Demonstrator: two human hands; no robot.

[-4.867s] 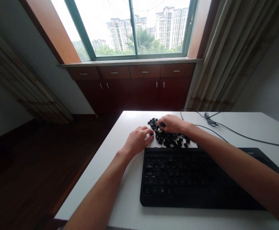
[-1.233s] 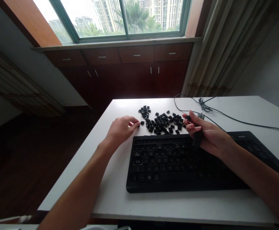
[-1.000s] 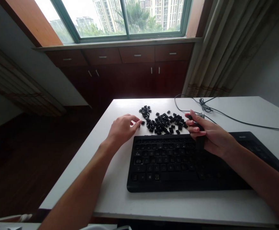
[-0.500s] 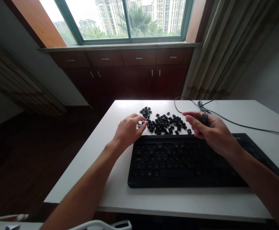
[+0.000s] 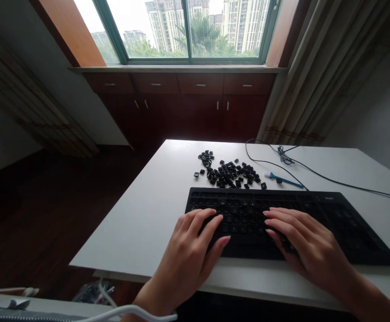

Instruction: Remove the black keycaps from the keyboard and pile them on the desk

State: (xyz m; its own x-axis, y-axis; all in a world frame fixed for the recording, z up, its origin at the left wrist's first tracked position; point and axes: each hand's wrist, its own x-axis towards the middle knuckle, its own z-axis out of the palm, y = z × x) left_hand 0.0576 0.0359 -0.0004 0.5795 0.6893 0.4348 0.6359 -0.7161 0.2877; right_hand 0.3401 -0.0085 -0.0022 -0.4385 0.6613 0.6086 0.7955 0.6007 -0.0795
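Note:
My left hand [image 5: 195,241] rests on the left part of a black keyboard [image 5: 248,250], its fingers spread and slightly bent over the keys and the thumb hanging by the front edge. Over the keys further right lies my right hand [image 5: 302,241], fingers stretched out and angled to the left. Something dark shows between its thumb and fingers; whether that is a loose piece or the keyboard, I cannot tell. Behind the keyboard, loose black keycaps [image 5: 230,172] are heaped on the white table, some lying apart.
A blue-handled brush [image 5: 285,180] lies behind the keyboard beside a small black piece [image 5: 278,181]. A black cable [image 5: 336,180] crosses the back right of the white table [image 5: 128,219]. Near the lower left is a white curved bar [image 5: 137,311].
Both hands have come back from the keycap pile onto the keyboard. A dark item earlier in my right hand is no longer clearly seen. The brush is now visible.

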